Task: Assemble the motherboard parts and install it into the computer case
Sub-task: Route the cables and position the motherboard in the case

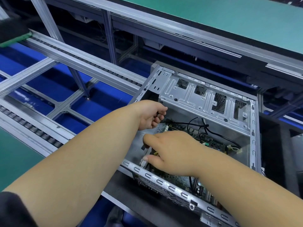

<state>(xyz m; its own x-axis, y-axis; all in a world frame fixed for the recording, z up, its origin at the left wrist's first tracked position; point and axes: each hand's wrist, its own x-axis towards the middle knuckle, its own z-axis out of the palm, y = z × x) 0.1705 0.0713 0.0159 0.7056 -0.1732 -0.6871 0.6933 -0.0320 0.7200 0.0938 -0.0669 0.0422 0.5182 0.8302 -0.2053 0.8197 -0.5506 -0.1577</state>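
Observation:
An open grey metal computer case [205,95] lies on its side on a dark pallet. The green motherboard [211,141] sits inside it, partly hidden by my hands. My left hand [150,115] is curled round a black cable [180,123] that runs across the board. My right hand [170,149] reaches into the case from the right, its index finger and thumb at a small black connector [144,147] near the board's left edge. What lies under the right palm is hidden.
A roller conveyor rail [78,63] of aluminium frame runs along the left over a blue floor. Green bench tops lie at the top right [229,17] and bottom left. A black block [275,145] stands right of the case. More cables [218,135] loop inside it.

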